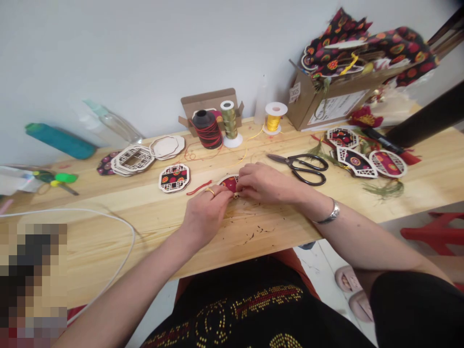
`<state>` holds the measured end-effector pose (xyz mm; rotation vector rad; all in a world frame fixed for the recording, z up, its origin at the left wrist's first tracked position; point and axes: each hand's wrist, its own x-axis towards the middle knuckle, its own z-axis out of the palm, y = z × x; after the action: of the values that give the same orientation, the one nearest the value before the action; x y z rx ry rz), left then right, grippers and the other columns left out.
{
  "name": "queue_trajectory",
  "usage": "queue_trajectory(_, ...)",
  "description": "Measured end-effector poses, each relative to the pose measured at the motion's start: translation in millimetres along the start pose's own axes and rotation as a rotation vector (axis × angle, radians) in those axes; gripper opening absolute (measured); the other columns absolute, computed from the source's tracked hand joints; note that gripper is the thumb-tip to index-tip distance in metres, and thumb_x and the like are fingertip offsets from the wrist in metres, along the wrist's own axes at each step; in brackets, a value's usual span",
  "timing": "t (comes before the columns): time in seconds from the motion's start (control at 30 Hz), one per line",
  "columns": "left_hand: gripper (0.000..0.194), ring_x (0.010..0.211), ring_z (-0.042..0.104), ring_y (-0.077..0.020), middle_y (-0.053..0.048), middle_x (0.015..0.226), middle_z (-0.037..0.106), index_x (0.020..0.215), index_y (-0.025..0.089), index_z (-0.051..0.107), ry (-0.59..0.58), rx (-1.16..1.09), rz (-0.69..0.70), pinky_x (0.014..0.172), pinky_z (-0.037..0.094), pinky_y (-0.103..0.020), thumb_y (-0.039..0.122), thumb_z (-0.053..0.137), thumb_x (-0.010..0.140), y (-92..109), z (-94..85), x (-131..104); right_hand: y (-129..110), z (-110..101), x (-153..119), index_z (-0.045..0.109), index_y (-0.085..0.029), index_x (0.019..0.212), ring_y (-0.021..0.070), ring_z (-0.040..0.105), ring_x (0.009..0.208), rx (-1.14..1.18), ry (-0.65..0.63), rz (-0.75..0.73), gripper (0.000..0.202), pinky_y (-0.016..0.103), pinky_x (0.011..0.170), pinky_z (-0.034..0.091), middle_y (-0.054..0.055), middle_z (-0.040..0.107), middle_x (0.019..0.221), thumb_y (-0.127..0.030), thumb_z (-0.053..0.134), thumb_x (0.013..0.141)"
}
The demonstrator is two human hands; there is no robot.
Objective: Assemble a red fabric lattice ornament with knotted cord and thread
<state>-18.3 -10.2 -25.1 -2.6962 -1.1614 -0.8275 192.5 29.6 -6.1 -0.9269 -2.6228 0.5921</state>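
Between my two hands, over the middle of the wooden table, lies a small ornament (229, 183) with red patterned fabric and a pale rim. My left hand (208, 208), with a ring on one finger, pinches its lower left edge. Curled fingers of my right hand (259, 183) close on its right side and hide part of it. A short red cord (199, 187) lies just left of the ornament. Farther left is an octagonal framed piece (174, 178). Black-handled scissors (308, 166) rest right of my right hand, blades pointing left.
Thread spools, a black-and-red one (207, 130), a green one (229, 121) and a yellow one (275, 118), stand behind my hands. A cardboard box (308, 101) full of fabric is at the back right. Finished ornaments (387, 163) lie at right, a white cable (132, 232) at left.
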Motion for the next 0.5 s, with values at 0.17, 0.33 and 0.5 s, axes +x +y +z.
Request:
queue_trajectory(0.17,0.019,0.08,0.069,-0.018,-0.005,0.091,0.075,0.093,0.02,0.07,-0.069,-0.101,-0.057,0.073,0.056,-0.032,0.018,0.051,0.091,-0.3,-2.5,4.4,-2.2,-0.7,0.3,0.07,-0.015,0.089,0.0167,0.052,0.084,-0.001,-0.003,0.003,0.013,0.03,0.078,0.037,0.007,0.062,0.089,-0.017,0.057,0.088)
queue_trajectory(0.33,0.016,0.079,0.069,-0.0184,-0.004,0.089,0.075,0.091,0.018,0.069,-0.098,-0.124,-0.095,0.074,0.055,-0.033,0.016,0.053,0.09,0.6,-2.5,7.5,-2.8,-0.1,0.6,0.07,-0.015,0.089,0.0163,0.052,0.083,-0.003,0.005,0.006,0.013,0.03,0.077,0.037,0.006,0.061,0.088,-0.017,0.057,0.088)
queue_trajectory(0.5,0.014,0.078,0.069,-0.0185,-0.004,0.089,0.076,0.091,0.018,0.069,-0.062,-0.135,-0.111,0.071,0.055,-0.032,0.017,0.056,0.089,1.8,0.5,4.2,-2.1,0.8,0.9,0.07,-0.014,0.089,0.0163,0.052,0.084,-0.005,0.001,0.008,0.014,0.03,0.078,0.037,0.007,0.061,0.088,-0.017,0.056,0.088)
